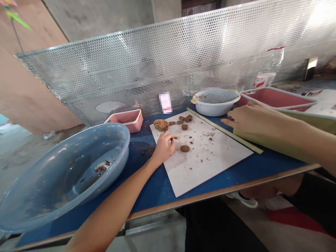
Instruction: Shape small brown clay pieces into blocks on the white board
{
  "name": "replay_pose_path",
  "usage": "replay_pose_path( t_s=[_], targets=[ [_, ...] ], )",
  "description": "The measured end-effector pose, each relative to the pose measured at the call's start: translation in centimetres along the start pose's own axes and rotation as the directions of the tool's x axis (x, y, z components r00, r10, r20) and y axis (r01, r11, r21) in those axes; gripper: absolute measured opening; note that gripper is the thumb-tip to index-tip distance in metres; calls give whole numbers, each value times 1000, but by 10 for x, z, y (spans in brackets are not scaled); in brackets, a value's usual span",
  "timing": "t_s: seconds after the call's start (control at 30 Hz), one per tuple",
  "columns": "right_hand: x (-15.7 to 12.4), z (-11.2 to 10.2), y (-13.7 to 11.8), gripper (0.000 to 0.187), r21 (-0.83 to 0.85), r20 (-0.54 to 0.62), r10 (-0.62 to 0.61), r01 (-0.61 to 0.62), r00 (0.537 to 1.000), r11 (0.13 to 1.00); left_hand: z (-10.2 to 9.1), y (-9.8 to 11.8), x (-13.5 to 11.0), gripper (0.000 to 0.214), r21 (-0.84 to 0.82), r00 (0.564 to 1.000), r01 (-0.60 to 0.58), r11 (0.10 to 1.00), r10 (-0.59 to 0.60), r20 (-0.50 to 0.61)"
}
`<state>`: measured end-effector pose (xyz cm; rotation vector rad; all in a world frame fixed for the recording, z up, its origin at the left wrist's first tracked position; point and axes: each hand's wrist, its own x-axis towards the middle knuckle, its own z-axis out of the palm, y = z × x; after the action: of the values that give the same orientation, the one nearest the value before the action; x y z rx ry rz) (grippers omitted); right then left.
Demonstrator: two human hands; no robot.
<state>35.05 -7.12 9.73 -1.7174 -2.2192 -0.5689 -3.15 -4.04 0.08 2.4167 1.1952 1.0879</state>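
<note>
My left hand (163,147) rests on a white board (204,157), fingers curled in a pinch around a small brown clay bit at its tips. A clay ball (184,148) lies just right of it. A larger clay lump (161,124) and several small pieces (183,121) sit at the board's far edge. My right hand (249,119) lies flat, fingers stretched, on a green board (275,147) near a long pale stick (225,131).
A big blue basin (47,196) with clay smears stands on the left of the blue table (152,189). A small pink tray (126,119), a white bowl (215,101) and a large pink tray (278,98) line the perforated metal screen (157,63). A plastic bottle (270,66) stands behind.
</note>
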Motion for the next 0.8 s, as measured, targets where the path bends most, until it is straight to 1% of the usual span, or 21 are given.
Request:
replay_pose_path(
  t_s=[0.03,0.07,0.1,0.17,0.23,0.3,0.37,0.43,0.47,0.5,0.57,0.7,0.73,0.8],
  targets=[
    [0,-2,-15,57,-35,18,-95,95,995,995,0,0,0,29,-2,1000,-4,1000,4,-2],
    [0,-3,-30,57,-33,24,-153,154,988,988,0,-1,0,28,-3,1000,-7,1000,7,-2],
    [1,-3,-46,56,19,47,-237,236,970,972,0,-1,-1,28,-2,1000,-8,1000,8,-3],
    [5,2,-73,51,189,55,-412,396,909,899,0,-1,-1,27,4,1000,-12,1000,12,-3],
    [9,13,-94,49,276,-24,-544,528,839,803,0,-1,-1,26,12,1000,-22,1000,22,8],
    [11,27,-106,48,288,-87,-631,625,771,725,-1,1,-1,27,23,999,-29,999,29,23],
    [10,41,-111,47,303,-94,-699,689,709,658,-1,3,-2,27,28,999,-23,999,22,33],
    [7,52,-110,46,331,-82,-745,723,662,606,-2,4,-2,27,27,999,-11,1000,11,35],
    [4,56,-108,46,343,-80,-758,732,648,589,-2,5,-2,27,25,999,-7,1000,6,34],
    [2,59,-107,46,351,-86,-764,737,639,577,-2,5,-2,27,23,999,-5,1000,4,35],
    [-2,63,-104,47,349,-106,-764,743,637,571,-2,5,-2,27,23,999,-6,1000,5,41],
    [-5,66,-103,48,292,-151,-727,733,670,615,-3,5,-2,26,33,998,-3,999,2,57],
    [-4,66,-103,47,295,-157,-724,732,672,614,-3,5,-2,26,33,998,0,999,-2,58],
    [-4,66,-103,44,324,-164,-738,742,655,587,-4,5,-2,26,33,998,3,999,-5,61]
  ],
)
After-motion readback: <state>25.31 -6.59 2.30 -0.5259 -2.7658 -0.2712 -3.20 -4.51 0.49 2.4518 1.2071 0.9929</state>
